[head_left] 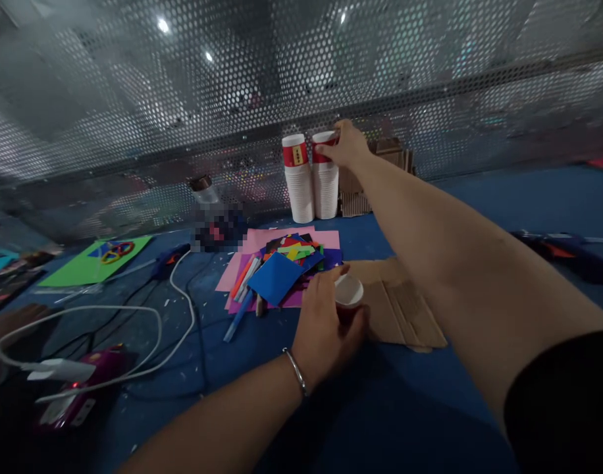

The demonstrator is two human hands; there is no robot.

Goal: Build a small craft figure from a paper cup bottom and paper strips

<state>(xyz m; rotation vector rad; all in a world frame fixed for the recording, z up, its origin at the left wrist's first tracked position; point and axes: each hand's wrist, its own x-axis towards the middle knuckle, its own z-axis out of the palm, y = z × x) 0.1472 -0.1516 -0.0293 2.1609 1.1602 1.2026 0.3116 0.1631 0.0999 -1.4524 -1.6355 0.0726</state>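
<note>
My left hand (326,322), with a silver bracelet at its wrist, is wrapped round a paper cup (349,291) in front of the cardboard. The cup's white inside faces up. Farther back, my right hand (345,146) has its fingers round the top red-and-white cup of the right stack (326,191). The left stack of cups (300,191) stands close beside it, its top cup also red.
Flat cardboard (405,303) lies right of centre. Coloured paper (276,278) and markers (245,276) lie left of it. A power strip (79,388) with cables, green paper (84,266), and a glue gun (170,260) are at left. Mesh (262,72) rises behind. Another person's hand (25,322) shows at left.
</note>
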